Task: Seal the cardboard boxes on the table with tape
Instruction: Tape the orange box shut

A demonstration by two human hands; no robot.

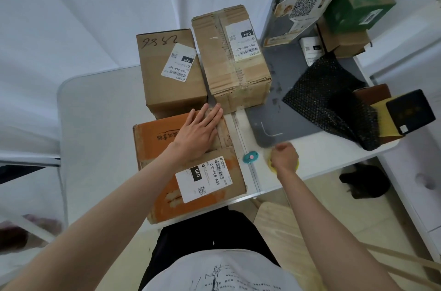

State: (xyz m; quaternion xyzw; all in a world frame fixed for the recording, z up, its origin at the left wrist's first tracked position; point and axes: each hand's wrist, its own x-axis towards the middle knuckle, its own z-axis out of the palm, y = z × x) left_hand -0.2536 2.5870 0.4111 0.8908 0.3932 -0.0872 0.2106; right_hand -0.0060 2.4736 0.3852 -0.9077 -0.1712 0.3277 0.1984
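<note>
While the orange box is lying at the near edge of the table, it is pressed down by the left hand, which is laid flat on the far part of its top. The fingers are straight and kept close together, the tips reaching the far edge of the box. It is judged that the flaps are held shut in this way so that tape can be put over the seam. Two more boxes stand behind it: a plain box with handwritten digits, and a ribbed box to its right, on which a strip of clear tape can already be seen along the top.

The right hand is placed on a yellow roll, which lies on the table to the right of the orange box. The fingers are curled over it, but it cannot be told whether the roll is truly gripped, because most of it is hidden under the hand. The roll is probably the tape, so this is judged to be the taking-up step. A small teal cutter lies between the orange box and the roll, within easy reach for cutting. A grey mat and a black bubble bag lie further to the right.
</note>
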